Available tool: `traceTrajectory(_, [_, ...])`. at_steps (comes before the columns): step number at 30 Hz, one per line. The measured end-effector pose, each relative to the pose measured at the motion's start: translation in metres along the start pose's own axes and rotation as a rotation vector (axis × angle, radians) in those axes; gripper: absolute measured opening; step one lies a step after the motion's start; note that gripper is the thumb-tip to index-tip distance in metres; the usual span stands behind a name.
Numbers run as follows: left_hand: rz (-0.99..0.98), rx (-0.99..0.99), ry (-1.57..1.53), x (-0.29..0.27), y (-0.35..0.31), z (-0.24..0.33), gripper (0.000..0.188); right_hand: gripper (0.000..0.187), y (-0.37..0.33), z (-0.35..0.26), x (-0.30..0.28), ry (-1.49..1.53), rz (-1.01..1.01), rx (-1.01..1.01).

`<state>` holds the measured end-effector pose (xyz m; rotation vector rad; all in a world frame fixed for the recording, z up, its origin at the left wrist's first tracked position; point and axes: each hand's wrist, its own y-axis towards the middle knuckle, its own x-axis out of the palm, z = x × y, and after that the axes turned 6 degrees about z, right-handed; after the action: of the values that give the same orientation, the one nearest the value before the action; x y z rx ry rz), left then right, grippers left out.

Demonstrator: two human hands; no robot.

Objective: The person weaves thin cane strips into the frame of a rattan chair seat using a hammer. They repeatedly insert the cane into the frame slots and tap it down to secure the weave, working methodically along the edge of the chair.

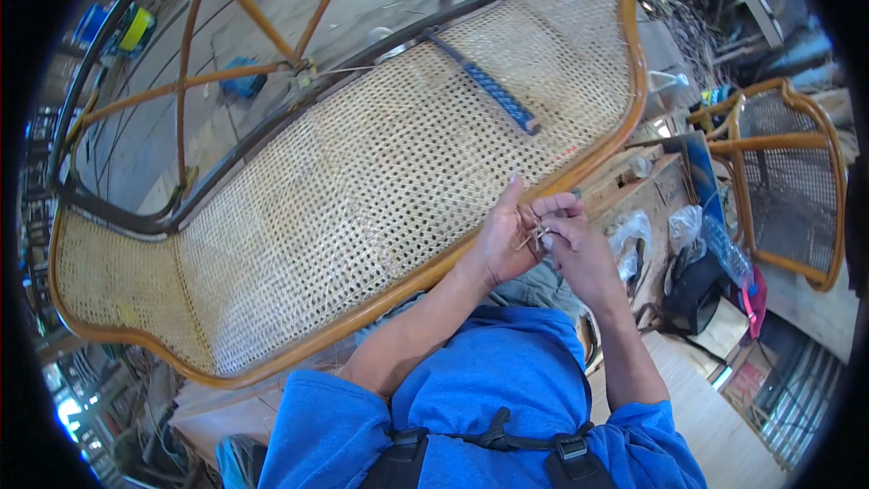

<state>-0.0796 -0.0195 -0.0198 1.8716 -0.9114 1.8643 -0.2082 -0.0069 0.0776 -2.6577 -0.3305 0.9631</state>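
A long woven cane panel [335,172] in a curved, varnished rattan frame [362,312] lies in front of me. Just over its near edge, my left hand [509,243] is turned palm up, with its thumb raised and several thin, light-brown slivers [534,237] lying in its curled fingers. My right hand [579,254] meets it there, thumb and fingers pinched together on the slivers. How many each hand grips is too small to tell. On the cane beyond the hands rests a slim tool [498,95] with a blue patterned grip; its far end reaches the dark rail.
A dark curved frame with rattan struts [240,72] rises along the panel's far side. To the right are a wooden bench [625,186], clear plastic bags [634,235], a black bag [695,294] and a cane-backed chair [787,145]. A blue object [243,79] sits on the floor beyond.
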Motion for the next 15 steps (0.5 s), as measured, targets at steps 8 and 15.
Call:
traceTrajectory(8, [0.125, 0.083, 0.031, -0.022, -0.013, 0.013, 0.07, 0.018, 0.01, -0.025, 0.029, -0.062, 0.084, 0.096])
traceTrajectory(15, [0.353, 0.127, 0.093, -0.01, -0.015, 0.016, 0.04, 0.013, 0.017, -0.014, 0.025, 0.144, 0.11, 0.082])
